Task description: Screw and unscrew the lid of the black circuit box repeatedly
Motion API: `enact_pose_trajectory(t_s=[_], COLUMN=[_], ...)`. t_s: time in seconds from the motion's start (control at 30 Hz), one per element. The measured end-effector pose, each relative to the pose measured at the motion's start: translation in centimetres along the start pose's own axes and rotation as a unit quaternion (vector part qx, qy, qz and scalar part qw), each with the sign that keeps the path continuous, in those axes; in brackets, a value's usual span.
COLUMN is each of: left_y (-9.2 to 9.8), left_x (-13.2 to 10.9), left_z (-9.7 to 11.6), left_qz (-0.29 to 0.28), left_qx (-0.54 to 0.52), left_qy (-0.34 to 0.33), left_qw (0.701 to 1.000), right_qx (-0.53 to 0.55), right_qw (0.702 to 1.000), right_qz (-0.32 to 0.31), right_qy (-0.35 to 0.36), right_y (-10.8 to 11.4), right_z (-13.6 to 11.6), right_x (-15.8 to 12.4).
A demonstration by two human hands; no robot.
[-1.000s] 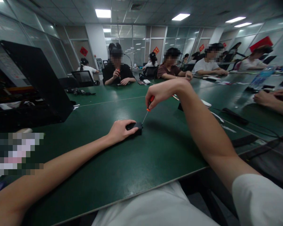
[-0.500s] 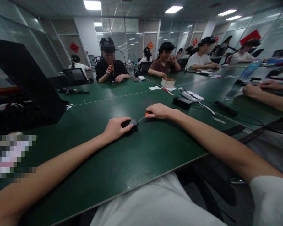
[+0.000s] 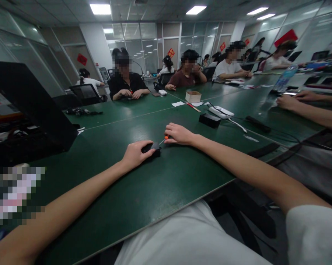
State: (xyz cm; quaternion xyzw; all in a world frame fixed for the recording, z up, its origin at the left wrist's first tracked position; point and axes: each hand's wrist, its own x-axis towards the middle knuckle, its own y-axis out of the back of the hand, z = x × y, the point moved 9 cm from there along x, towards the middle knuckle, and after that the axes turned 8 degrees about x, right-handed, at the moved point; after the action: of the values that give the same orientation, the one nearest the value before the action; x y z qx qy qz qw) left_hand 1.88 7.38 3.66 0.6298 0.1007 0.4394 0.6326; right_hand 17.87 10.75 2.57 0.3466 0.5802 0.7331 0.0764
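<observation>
A small black device [image 3: 153,148] lies on the green table [image 3: 154,184] in front of me. My left hand [image 3: 135,154] rests on its near left side, fingers closed over it. My right hand [image 3: 178,134] lies low on the table just right of the device, closed round a small screwdriver with an orange handle [image 3: 166,138]. The screwdriver's thin shaft points left toward the device.
A black open case [image 3: 30,110] stands at the left. A black box [image 3: 209,120], white cable parts [image 3: 223,111] and a small cardboard box [image 3: 193,96] lie beyond my right hand. Several people sit around the table; another person's hands [image 3: 289,101] rest at the right.
My right hand has dropped from an upright grip above the device to lying flat on the table beside it, the screwdriver now nearly level. My left hand has stayed on the device.
</observation>
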Motion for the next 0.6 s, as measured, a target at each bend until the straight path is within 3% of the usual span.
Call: enact_pose_trajectory(t_s=[0.37,0.6], left_y=[0.0,0.1], left_x=[-0.1,-0.1], left_z=[0.0,-0.1], left_qz=[-0.005,0.005], left_qx=[-0.01,-0.012], left_qy=[0.001,-0.007], left_qw=[1.0,1.0], right_qx=[-0.01,-0.038], right_qw=[0.999,0.999], right_qz=[-0.019,-0.032], right_qy=[0.027,-0.005], right_y=[-0.2,0.2], right_z=[0.0,1.4], right_x=[-0.4,-1.3])
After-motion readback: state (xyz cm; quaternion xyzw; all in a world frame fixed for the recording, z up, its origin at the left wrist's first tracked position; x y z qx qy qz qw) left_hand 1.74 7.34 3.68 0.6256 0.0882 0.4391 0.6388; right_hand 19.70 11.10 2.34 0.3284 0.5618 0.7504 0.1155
